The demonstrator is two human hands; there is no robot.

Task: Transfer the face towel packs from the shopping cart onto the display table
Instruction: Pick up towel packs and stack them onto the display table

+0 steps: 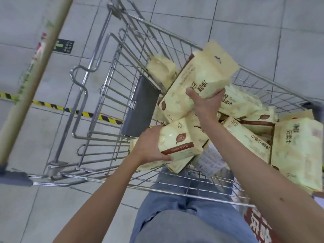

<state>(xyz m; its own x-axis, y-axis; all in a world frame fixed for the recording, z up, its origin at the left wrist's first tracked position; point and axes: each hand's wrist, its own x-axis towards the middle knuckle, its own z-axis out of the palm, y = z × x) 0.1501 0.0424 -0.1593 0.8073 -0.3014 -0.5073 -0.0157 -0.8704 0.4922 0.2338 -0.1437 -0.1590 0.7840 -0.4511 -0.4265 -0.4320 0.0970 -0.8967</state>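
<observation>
A wire shopping cart [112, 88] stands in front of me with several cream-yellow face towel packs piled in its right half. My right hand [205, 104] grips one pack [198, 79] by its lower edge and holds it raised above the pile, tilted. Lower and nearer, my left hand [149, 146] grips a second pack [178, 141] at its left end, just over the cart's near side. More packs [296, 155] lie heaped at the right. The display table is not in view.
The cart's grey child-seat flap [140, 106] stands upright at its left part. A tan pole [35, 67] crosses the left of the view. Yellow-black hazard tape [87, 114] runs over the grey tiled floor. A red sign [257, 223] shows at bottom right.
</observation>
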